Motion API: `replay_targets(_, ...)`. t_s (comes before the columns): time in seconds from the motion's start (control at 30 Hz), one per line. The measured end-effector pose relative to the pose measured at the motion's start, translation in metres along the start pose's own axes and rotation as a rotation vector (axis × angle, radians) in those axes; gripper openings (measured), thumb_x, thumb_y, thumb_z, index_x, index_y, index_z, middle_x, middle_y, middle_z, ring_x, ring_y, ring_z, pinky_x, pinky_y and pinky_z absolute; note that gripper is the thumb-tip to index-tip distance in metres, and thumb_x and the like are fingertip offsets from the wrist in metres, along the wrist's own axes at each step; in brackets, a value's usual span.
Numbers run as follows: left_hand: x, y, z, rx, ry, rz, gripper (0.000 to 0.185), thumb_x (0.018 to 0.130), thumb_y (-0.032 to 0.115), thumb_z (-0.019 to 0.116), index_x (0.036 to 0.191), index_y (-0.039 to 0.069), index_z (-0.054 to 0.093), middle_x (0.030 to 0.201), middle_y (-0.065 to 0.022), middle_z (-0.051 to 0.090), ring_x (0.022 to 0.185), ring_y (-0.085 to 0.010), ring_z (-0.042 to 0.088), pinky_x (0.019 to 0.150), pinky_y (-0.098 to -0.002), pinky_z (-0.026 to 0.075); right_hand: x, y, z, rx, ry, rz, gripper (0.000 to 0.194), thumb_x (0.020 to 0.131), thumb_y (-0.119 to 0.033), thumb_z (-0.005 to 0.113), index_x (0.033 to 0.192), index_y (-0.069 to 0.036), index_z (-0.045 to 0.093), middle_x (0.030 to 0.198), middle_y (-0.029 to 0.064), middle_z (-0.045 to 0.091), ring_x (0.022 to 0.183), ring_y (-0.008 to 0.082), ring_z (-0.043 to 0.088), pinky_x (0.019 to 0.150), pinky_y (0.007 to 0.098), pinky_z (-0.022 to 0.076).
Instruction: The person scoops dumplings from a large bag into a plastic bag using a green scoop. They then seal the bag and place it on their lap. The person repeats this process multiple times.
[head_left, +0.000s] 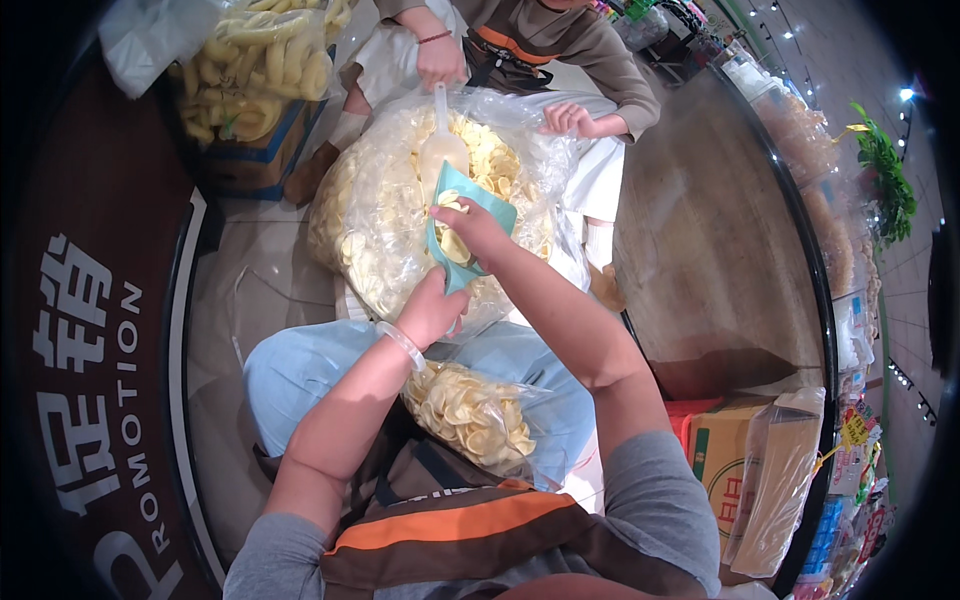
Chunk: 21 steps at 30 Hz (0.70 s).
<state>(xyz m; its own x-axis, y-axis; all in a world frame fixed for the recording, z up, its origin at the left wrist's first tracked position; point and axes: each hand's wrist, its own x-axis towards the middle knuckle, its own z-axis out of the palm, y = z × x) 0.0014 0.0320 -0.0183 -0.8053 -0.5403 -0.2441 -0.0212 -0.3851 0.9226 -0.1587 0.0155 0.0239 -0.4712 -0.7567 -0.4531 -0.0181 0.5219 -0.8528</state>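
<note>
My left hand (433, 306) grips the handle end of a pale green plastic scoop (489, 204). Round, pale yellow chips (454, 246) lie in the scoop. Over its mouth reaches my right hand (480, 234), fingers curled at the chips and the scoop; whether they pinch anything is hidden. Beneath the scoop stands a large clear plastic bag (375, 202), open at the top and full of similar chips (491, 161). A smaller clear bag of chips (472, 416) rests on my lap, below my forearms.
Opposite, a person's hand (441, 60) holds a translucent scoop (444, 150) in the large bag; their other hand (568, 120) is at the bag's edge. Bagged yellow curved snacks (262, 56) sit on a carton (244, 161). A brown panel (720, 225) and cardboard box (724, 465) stand right.
</note>
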Motion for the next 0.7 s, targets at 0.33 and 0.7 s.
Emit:
replay_targets(0.33,0.001,-0.001,0.002,-0.076,0.004,-0.034,0.015,0.092,0.009,0.06,0.1,0.001,0.05,0.077,-0.0068,0.06,0.053,-0.0146,0.056,0.046,-0.0291,0.043,0.026,0.023,-0.009,0.293,0.138,-0.129,0.02,0.086,-0.015,0.073,0.103,-0.006,0.065,0.087,0.0067,0.067,0.071,0.0184,0.065,0.061,0.032,0.0538)
replay_targets(0.7,0.004,0.001,0.0,-0.207,0.013,-0.099,0.027,0.093,0.014,0.061,0.115,-0.001,0.053,0.083,-0.0073,0.062,0.058,-0.0159,0.061,0.049,-0.029,0.051,0.002,-0.017,-0.044,0.433,0.159,-0.051,0.021,0.092,-0.028,0.067,0.107,-0.014,0.065,0.096,0.0029,0.062,0.083,0.0153,0.058,0.059,0.0277,0.0477)
